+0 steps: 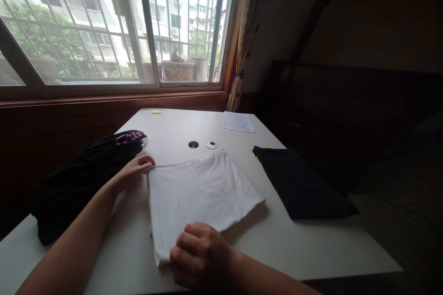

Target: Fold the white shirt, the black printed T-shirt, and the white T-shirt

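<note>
A folded white cloth (202, 193) lies flat on the white table (304, 249) in front of me. My left hand (134, 170) pinches the cloth's far left corner, fingers closed on the fabric. My right hand (199, 253) rests on the cloth's near edge with its fingers curled over the fabric. The cloth lies folded into a rough square, its layers stacked at the near left corner.
A heap of black clothing with pink lettering (86, 175) lies at the table's left. A folded black cloth (301, 184) sits at the right. A sheet of paper (238, 122), a yellow note (156, 111), a cable hole (193, 144) and its white cap (212, 144) are farther back. A window is beyond.
</note>
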Available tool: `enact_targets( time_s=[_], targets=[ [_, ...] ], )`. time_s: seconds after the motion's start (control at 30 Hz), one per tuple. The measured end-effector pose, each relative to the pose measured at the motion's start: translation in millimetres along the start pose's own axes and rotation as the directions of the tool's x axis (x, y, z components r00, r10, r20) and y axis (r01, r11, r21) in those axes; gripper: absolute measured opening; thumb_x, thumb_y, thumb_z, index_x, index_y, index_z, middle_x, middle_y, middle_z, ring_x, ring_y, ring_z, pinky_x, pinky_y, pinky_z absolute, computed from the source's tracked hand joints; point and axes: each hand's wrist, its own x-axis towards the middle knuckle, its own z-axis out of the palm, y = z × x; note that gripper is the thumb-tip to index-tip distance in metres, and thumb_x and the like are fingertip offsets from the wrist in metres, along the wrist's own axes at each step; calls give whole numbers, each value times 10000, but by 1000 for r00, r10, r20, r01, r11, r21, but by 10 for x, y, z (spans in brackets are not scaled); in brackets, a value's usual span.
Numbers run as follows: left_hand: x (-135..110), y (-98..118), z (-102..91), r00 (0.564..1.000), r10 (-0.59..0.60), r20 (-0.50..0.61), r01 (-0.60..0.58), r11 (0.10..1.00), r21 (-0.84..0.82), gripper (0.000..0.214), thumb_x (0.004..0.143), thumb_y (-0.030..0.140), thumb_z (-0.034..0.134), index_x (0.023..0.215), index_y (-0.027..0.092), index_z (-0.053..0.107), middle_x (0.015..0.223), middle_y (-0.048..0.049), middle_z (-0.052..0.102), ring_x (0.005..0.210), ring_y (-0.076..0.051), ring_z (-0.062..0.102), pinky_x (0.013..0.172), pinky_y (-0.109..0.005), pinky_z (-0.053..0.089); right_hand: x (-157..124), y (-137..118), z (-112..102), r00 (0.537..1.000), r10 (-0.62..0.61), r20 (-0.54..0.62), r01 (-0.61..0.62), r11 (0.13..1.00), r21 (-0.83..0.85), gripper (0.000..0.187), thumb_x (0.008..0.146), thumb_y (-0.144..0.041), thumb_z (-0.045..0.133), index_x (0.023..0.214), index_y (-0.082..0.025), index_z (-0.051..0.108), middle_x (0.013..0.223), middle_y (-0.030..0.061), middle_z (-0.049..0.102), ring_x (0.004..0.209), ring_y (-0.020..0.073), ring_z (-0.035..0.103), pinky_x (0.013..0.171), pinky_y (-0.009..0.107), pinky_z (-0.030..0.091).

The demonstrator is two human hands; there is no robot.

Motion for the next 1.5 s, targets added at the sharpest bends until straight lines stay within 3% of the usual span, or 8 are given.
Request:
enact_targets(
  time_s=[0.3, 0.4, 0.53, 0.73, 0.83, 0.93, 1.3, 1.5],
  targets=[
    [27, -56, 40, 986, 166, -15, -141, 877, 460, 177, 746, 334, 619, 827, 206, 710, 857, -33, 604, 808, -230, 581, 757, -347, 484, -95, -39, 205, 985, -31, 169, 13, 994, 107, 281, 943, -357, 637, 715, -222, 542, 694, -17, 558, 604, 147, 462, 581, 312, 408],
    [-4, 43, 177, 916, 400, -23, -295, 713, 636, 217, 819, 258, 589, 986, 225, 724, 1090, -75, 642, 1023, -265, 609, 936, -415, 500, -75, 50, 91, 983, -27, 181, -1, 988, 153, 260, 975, -352, 605, 752, -221, 582, 745, -8, 609, 654, 148, 517, 676, 309, 461],
    [-93, 281, 576, 822, 550, 148, -490, 552, 675, 330, 957, 200, 498, 1226, 259, 681, 1322, -77, 653, 1234, -260, 592, 1077, -449, 475, -91, 367, -110, 963, 166, 212, -189, 978, 90, 115, 976, -280, 591, 993, -214, 684, 983, 46, 714, 879, 190, 626, 838, 337, 514],
    [-270, 381, 1273, 761, 452, 465, -644, 445, 622, 582, 1034, 484, 490, 1568, 268, 410, 1646, -77, 389, 1544, -305, 295, 1247, -531, 292, -552, 1223, -229, 781, 573, 249, -536, 819, -204, 468, 1059, -357, 458, 1480, -167, 531, 1569, 159, 476, 1460, 305, 413, 1195, 500, 360],
    [-303, 331, 1385, 788, 347, 509, -616, 464, 637, 651, 1052, 582, 374, 1620, 275, 293, 1680, -64, 290, 1565, -302, 227, 1271, -558, 200, -884, 1542, -308, 636, 682, 361, -626, 729, -275, 606, 1068, -512, 389, 1583, -193, 407, 1673, 123, 304, 1549, 300, 263, 1252, 523, 256],
    [-288, 303, 1362, 829, 287, 480, -557, 492, 669, 678, 1052, 616, 317, 1633, 277, 243, 1694, -52, 220, 1574, -296, 190, 1282, -540, 155, -1114, 1658, -408, 566, 708, 422, -673, 693, -259, 669, 1064, -599, 309, 1634, -250, 296, 1704, 69, 214, 1576, 264, 184, 1274, 503, 195],
    [-198, 213, 1293, 916, 259, 306, -398, 496, 772, 702, 1042, 636, 300, 1605, 218, 340, 1679, -83, 241, 1570, -299, 212, 1289, -521, 105, -1122, 1649, -476, 503, 745, 439, -715, 644, -272, 743, 1043, -664, 259, 1653, -240, 235, 1713, 51, 164, 1586, 279, 122, 1285, 510, 114],
    [-185, 219, 1325, 922, 234, 307, -385, 481, 788, 701, 1042, 637, 293, 1600, 217, 353, 1680, -78, 240, 1569, -307, 212, 1284, -536, 122, -654, 1696, -175, 671, 579, 462, -587, 796, -144, 728, 1067, -614, 230, 1638, -164, 271, 1703, 88, 195, 1583, 238, 152, 1291, 476, 69]
  ],
)
